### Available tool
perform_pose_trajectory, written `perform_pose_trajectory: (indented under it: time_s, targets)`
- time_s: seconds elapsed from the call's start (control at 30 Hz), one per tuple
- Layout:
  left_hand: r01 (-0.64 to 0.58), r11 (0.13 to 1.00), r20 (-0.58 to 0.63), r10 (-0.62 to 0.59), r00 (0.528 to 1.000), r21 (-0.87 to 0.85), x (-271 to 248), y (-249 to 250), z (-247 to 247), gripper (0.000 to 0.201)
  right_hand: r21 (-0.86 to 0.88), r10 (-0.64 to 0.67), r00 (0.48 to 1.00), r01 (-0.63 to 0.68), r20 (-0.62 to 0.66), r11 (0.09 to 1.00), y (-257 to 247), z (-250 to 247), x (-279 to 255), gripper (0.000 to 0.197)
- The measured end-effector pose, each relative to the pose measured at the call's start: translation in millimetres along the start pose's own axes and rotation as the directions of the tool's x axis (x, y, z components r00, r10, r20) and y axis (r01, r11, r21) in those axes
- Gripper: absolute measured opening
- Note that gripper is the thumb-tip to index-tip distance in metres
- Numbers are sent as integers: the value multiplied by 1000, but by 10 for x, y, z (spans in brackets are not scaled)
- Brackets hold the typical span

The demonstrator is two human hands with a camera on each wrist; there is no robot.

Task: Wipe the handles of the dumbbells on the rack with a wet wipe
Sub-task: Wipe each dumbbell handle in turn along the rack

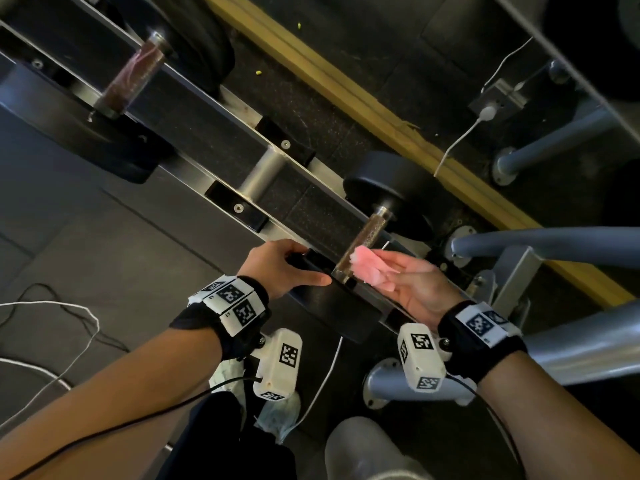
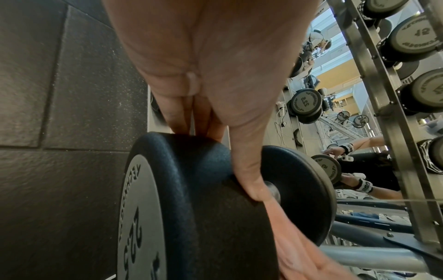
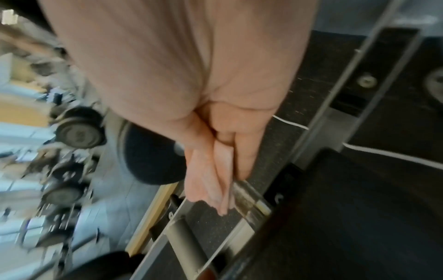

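- On the far left of the head view, a large dumbbell (image 1: 114,95) lies across the rails of the rack (image 1: 194,161), its reddish-brown handle spanning the gap between them.
- Right of it, a grey cross tube (image 1: 260,173) joins the two rails, with black pads bolted at each end.
- The left hand (image 1: 282,266) rests on the near head of the smaller dumbbell (image 1: 372,233). Its fingers lie over the top of that black head and its thumb stretches straight along the head's inner edge, toward the handle.
- From the left wrist, the near head's face reads 22.5 and the thumb (image 2: 246,166) lies pressed against the rubber; the fingers curve over the rim, hugging the weight.
- The smaller dumbbell sits across the rails, near head by the person, far head by the yellow floor strip (image 1: 381,119).
- The pink wet wipe (image 1: 370,268) is folded and touches the near end of the knurled handle.
- The right hand (image 1: 415,285) holds the wipe on nearly straight fingers, palm turned up; the right wrist view shows it pinched between the thumb and fingers.
- A white cable (image 1: 460,140) trails over the floor at the right.
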State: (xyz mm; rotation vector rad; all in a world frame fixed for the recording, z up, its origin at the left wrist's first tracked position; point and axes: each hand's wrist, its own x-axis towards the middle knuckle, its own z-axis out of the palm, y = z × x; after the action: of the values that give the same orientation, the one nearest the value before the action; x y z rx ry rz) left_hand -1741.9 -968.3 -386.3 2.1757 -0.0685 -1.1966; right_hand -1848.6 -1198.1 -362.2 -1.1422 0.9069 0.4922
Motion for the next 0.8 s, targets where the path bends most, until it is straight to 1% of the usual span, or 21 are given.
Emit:
perform_pose_trajectory:
  time_s: [0.03, 0.07, 0.1, 0.13, 0.17, 0.2, 0.23, 0.27, 0.37, 0.43, 0.47, 0.5, 0.53, 0.63, 0.7, 0.73, 0.77, 0.8]
  targets:
    - [2, 1000, -1, -2, 1000, -10, -6, -8, 5, 68, -85, -46, 999, 46, -1, 995, -93, 25, -5, 38]
    - [2, 1000, -3, -2, 1000, -19, -9, -15, 15, 68, -206, -100, 995, 96, -11, 974, -179, 52, 3, 38]
    - [0, 1000, -6, 0, 1000, -30, -12, -23, 25, 69, -360, -170, 985, 151, -22, 921, -261, 75, 23, 37]
    - [-1, 999, -7, 0, 1000, -42, -16, -29, 33, 70, -530, -251, 968, 200, -25, 824, -337, 94, 55, 36]
    - [-2, 999, -8, 1, 1000, -53, -21, -32, 36, 70, -678, -322, 947, 230, -11, 698, -407, 112, 92, 35]
    - [-4, 998, -9, 3, 1000, -62, -21, -34, 36, 71, -781, -374, 927, 249, 21, 573, -459, 129, 144, 33]
    - [-8, 998, -10, 7, 1000, -70, -19, -38, 35, 71, -846, -403, 913, 264, 64, 464, -493, 145, 203, 33]
    - [-13, 997, -14, 12, 1000, -77, -17, -40, 35, 71, -886, -414, 904, 272, 102, 375, -511, 157, 270, 35]
    - [-19, 996, -35, 15, 999, -92, -30, -38, 38, 72, -946, -417, 897, 251, 147, 207, -478, 161, 440, 39]
    - [-21, 995, -34, 18, 999, -93, -37, -39, 36, 73, -965, -379, 902, 252, 205, 78, -426, 152, 500, 42]
    - [-22, 996, -31, 20, 999, -88, -38, -36, 27, 73, -962, -348, 908, 268, 235, 50, -400, 148, 515, 48]
    - [-23, 996, -26, 21, 999, -84, -35, -30, 17, 73, -959, -322, 914, 278, 249, 48, -380, 144, 517, 52]
    - [-22, 996, -21, 20, 1000, -82, -33, -26, 8, 74, -960, -317, 915, 276, 248, 47, -361, 140, 518, 52]
    - [-8, 996, -9, 7, 1000, -90, -33, -19, -1, 75, -966, -379, 898, 257, 225, 36, -312, 143, 500, 40]
    - [-3, 995, -4, 2, 1000, -103, -37, -17, 8, 74, -956, -375, 892, 289, 251, 47, -253, 181, 475, 43]
    - [-3, 994, -3, 3, 1000, -106, -42, -16, 11, 74, -949, -336, 896, 316, 290, 22, -217, 204, 459, 49]
    - [-3, 994, -4, 2, 1000, -106, -44, -12, 13, 74, -937, -279, 896, 346, 346, -50, -195, 226, 440, 56]
    - [-3, 995, -7, 3, 1000, -101, -45, -9, 13, 74, -910, -217, 886, 383, 410, -155, -179, 230, 434, 61]
